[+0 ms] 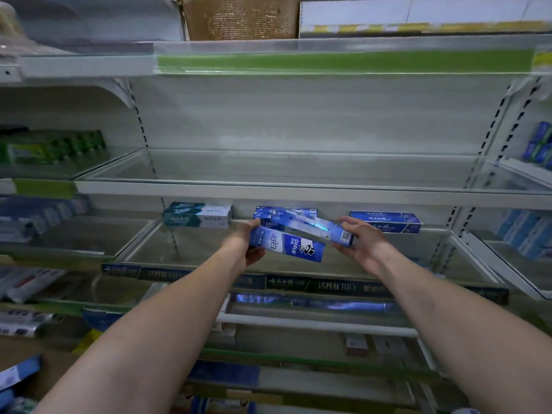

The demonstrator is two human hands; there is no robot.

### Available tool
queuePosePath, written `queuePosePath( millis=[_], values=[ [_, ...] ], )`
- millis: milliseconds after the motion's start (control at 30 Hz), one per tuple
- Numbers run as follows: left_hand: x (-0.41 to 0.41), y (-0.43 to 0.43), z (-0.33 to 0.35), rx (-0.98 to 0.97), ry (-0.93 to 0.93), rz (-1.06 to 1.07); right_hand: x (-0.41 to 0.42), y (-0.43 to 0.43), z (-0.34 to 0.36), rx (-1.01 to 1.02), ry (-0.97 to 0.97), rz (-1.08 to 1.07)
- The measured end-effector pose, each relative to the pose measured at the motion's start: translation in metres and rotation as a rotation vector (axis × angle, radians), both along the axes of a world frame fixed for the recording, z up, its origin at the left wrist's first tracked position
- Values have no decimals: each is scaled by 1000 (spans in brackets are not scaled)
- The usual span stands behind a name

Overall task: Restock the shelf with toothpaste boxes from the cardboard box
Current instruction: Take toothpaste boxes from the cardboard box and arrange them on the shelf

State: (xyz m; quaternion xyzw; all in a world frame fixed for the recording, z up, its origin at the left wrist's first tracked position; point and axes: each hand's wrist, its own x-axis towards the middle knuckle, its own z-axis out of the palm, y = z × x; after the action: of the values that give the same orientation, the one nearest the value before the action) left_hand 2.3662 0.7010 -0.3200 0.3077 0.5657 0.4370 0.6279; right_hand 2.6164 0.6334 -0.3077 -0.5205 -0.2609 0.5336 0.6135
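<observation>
outstretched left hand (245, 248), right hand (365, 244) gripping boxes (288, 246)

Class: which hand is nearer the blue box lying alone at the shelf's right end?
Right. The right hand sits just left of that blue box; the left hand is much farther left.

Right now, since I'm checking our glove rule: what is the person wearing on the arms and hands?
Nothing visible. The left hand and right hand have no gloves, rings or watch. The left forearm and right forearm are sleeveless to the picture's edge.
</observation>
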Motion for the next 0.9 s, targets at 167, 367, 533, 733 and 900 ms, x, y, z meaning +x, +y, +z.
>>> queuePosePath(
  millis=[167, 367, 533, 733, 900],
  values=[
    [11, 13, -3, -61, 17, -36, 2, 10, 4, 61, 137, 48],
    [11, 16, -6, -10, 71, -115, 0, 22, 1, 48, 123, 21],
    [-1, 20, -9, 95, 550, -173, -7, 31, -3, -8, 75, -22],
    [-2, 23, -19, 195, 841, -271, -21, 37, 1, -8, 96, -73],
    [3, 33, -6, 389, 1004, -200, -29, 46, -2, -15, 82, -45]
  ],
)
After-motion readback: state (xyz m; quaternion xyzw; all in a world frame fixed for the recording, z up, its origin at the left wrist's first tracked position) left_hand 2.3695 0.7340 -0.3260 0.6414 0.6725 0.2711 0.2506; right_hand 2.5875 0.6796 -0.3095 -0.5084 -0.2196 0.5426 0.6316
